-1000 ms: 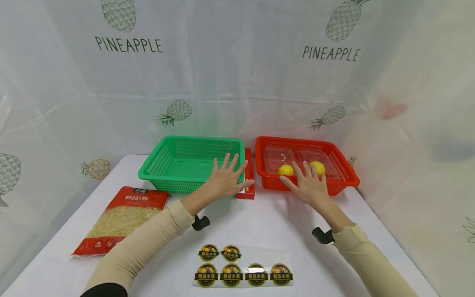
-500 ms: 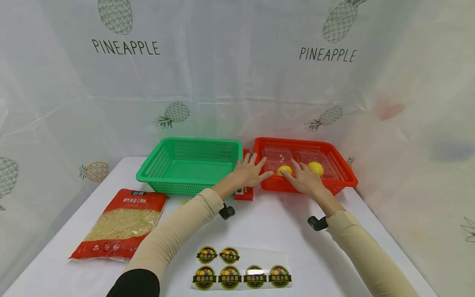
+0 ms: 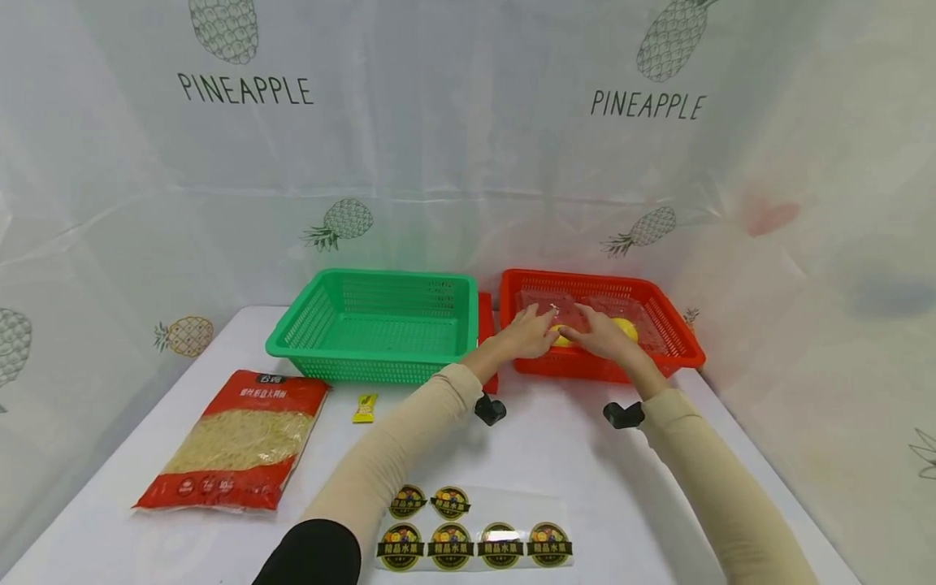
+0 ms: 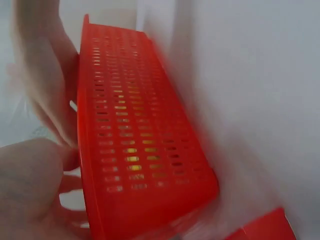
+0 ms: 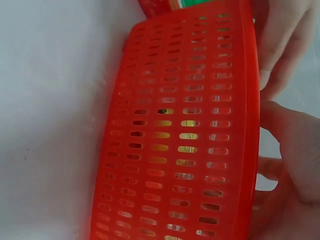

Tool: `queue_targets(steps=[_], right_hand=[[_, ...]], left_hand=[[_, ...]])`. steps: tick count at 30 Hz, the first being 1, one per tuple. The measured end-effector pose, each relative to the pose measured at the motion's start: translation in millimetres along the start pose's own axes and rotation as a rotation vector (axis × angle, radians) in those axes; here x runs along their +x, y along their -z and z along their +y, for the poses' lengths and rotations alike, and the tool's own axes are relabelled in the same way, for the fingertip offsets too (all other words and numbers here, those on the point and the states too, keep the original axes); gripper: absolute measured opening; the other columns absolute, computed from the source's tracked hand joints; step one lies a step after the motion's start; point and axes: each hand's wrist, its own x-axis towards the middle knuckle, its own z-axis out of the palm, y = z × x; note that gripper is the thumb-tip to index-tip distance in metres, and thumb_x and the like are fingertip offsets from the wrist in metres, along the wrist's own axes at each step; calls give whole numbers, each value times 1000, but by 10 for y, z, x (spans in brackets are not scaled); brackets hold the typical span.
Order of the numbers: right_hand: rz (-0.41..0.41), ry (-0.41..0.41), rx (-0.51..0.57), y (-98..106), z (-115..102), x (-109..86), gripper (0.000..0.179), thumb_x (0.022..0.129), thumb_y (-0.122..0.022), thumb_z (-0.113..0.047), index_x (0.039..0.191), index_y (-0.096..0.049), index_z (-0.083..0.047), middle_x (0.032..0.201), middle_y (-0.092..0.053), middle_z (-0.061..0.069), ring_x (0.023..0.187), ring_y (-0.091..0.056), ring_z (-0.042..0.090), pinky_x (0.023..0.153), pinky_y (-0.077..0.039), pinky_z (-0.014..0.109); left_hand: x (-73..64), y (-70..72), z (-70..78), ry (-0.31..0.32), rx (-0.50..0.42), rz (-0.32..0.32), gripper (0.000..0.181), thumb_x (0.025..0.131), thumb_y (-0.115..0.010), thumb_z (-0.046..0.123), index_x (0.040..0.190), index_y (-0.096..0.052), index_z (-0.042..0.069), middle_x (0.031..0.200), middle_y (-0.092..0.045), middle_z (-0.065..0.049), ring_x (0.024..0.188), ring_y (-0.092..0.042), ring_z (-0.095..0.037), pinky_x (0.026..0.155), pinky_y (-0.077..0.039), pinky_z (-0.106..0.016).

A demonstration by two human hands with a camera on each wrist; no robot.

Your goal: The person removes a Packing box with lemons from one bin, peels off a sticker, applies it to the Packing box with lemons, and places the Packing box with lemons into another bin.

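My left hand point(image 3: 528, 335) and right hand point(image 3: 603, 335) reach over the near rim of the red basket point(image 3: 680, 341), close together, fingers extended inward. Below them lies a clear plastic box point(image 3: 541, 301), with a yellow round fruit point(image 3: 561, 335) partly covered by the fingers. A second clear box point(image 3: 647, 321) sits to its right, beside another yellow fruit point(image 3: 626, 327). Both wrist views show the basket's slotted wall point(image 5: 170, 150), with yellow behind the slots. In the left wrist view, the left-hand fingers point(image 4: 72, 185) pass behind the rim; their tips are hidden.
An empty green basket point(image 3: 373, 370) stands left, with a red box point(image 3: 486, 313) between the baskets. A pasta bag point(image 3: 234, 443) and a small yellow packet point(image 3: 365, 408) lie on the left. A sheet of round stickers point(image 3: 475, 528) lies at the front.
My left hand has moved right, from the green basket's edge to the red basket. My right hand has shifted slightly inward over the near box. The yellow packet has come into view.
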Motion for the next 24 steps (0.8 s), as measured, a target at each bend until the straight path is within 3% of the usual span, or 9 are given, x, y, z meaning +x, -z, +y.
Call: queue_targets(steps=[6, 14, 18, 24], right_hand=[[-38, -32, 29, 15, 23, 96, 78, 96, -56, -47, 154, -27, -3, 156, -29, 28, 142, -29, 50, 111, -29, 67], [-89, -94, 69, 32, 49, 188, 79, 96, -56, -47, 155, -23, -6, 159, -22, 27, 144, -22, 50, 113, -24, 68], [-105, -116, 95, 21, 66, 206, 77, 96, -57, -45, 155, -24, -7, 159, -24, 26, 143, -25, 49, 113, -26, 67], [-119, -124, 133, 21, 44, 231, 70, 97, -58, -40, 153, -31, -8, 156, -33, 24, 141, -32, 46, 113, -30, 63]], left_hand=[[102, -31, 41, 96, -94, 35, 50, 105, -41, 26, 153, -33, 13, 156, -35, -18, 142, -37, -40, 117, -32, -52], [187, -3, 136, 241, -111, 17, 40, 100, -52, 19, 138, -49, 7, 137, -58, -10, 126, -51, -32, 106, -47, -42], [160, 9, 156, 255, -106, -28, 28, 98, -56, 16, 124, -56, 6, 125, -64, -10, 118, -54, -30, 97, -52, -38], [158, 21, 131, 232, -89, -50, 18, 95, -62, 14, 111, -64, 7, 85, -60, -5, 86, -52, -19, 69, -48, -22]])
